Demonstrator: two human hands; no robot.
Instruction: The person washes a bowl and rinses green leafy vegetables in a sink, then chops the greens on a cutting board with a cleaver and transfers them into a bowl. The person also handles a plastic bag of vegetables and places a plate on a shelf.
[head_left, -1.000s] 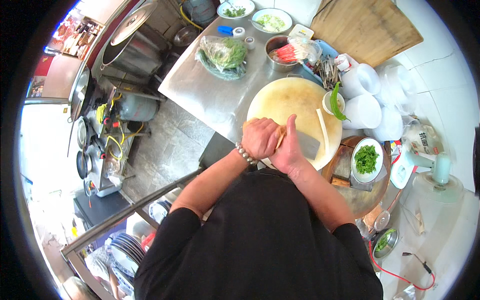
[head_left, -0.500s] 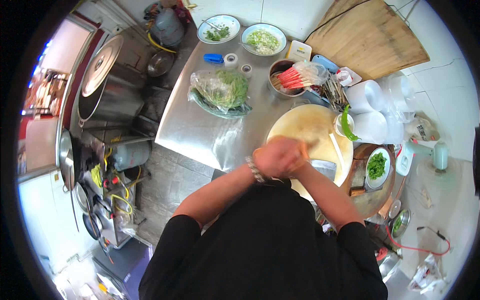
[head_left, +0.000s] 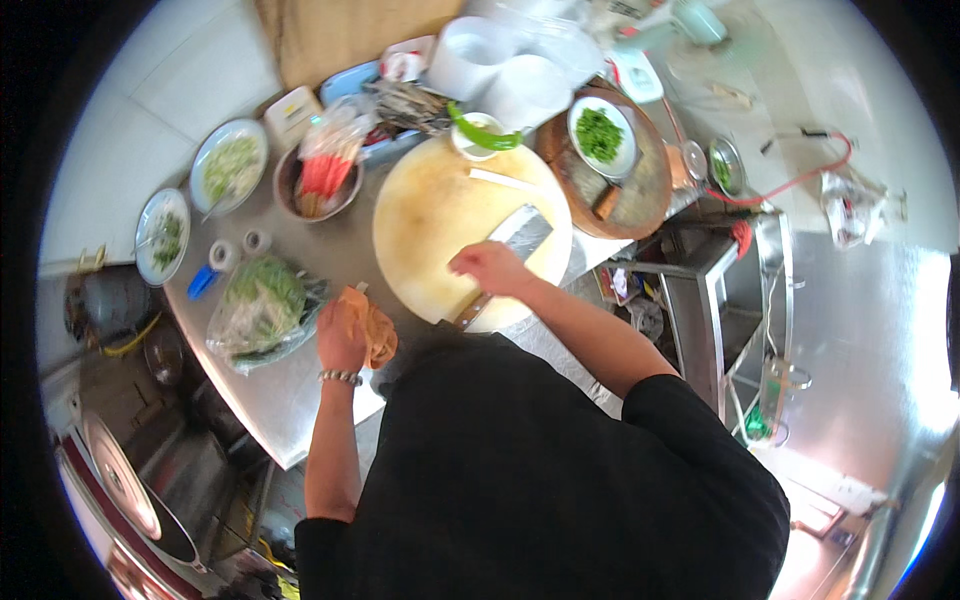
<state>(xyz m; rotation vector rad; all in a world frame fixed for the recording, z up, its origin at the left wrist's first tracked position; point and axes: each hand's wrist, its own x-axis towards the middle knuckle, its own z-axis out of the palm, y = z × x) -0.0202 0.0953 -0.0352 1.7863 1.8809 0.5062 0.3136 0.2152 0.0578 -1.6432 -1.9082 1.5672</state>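
Left hand (head_left: 341,338): fingers curled round orange-brown cloth (head_left: 380,337), crumpled. Right hand (head_left: 497,270): fingers half-curled over cleaver (head_left: 527,232), any hold blurred; cleaver laid on round chopping board (head_left: 413,225).

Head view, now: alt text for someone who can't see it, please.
A person's left hand holds an orange-brown cloth left of a round cutting board; the right hand is over a cleaver lying on it. Bagged greens lie farther left, a green pepper crosses a small bowl beyond, and chopped greens sit in a white bowl at right.
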